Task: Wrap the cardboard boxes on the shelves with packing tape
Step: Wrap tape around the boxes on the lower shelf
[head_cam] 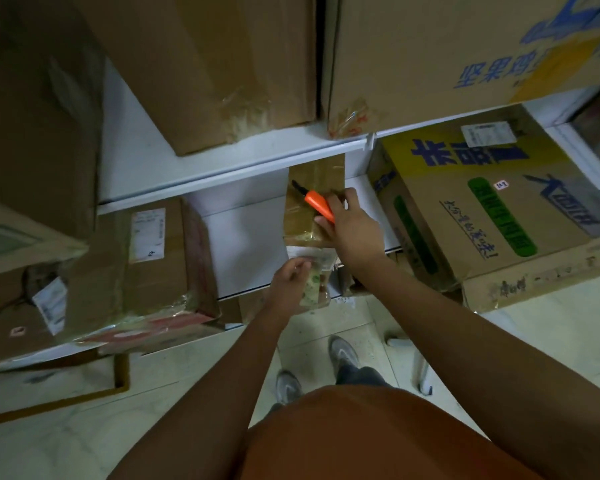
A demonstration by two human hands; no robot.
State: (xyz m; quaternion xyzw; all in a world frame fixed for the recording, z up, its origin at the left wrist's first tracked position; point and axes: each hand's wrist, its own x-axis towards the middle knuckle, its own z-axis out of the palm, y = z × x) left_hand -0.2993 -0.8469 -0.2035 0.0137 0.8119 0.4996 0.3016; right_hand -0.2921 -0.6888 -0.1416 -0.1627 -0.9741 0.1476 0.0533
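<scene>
White shelves: our right hand (352,225) grips an orange cutter (318,204) over the small, light taped box (309,216), left hand (288,282) pinching its slippery tape roll (317,282).

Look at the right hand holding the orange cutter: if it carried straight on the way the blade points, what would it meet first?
The right hand aims the orange cutter up-left across the small taped box. It would probably meet that box's taped face first; depth is unclear.

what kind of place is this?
Probably a stockroom or small warehouse. White metal shelves hold printed brown cardboard cartons, several with shipping labels and tape. The right hand grips an orange utility knife at a small taped brown box.
</scene>
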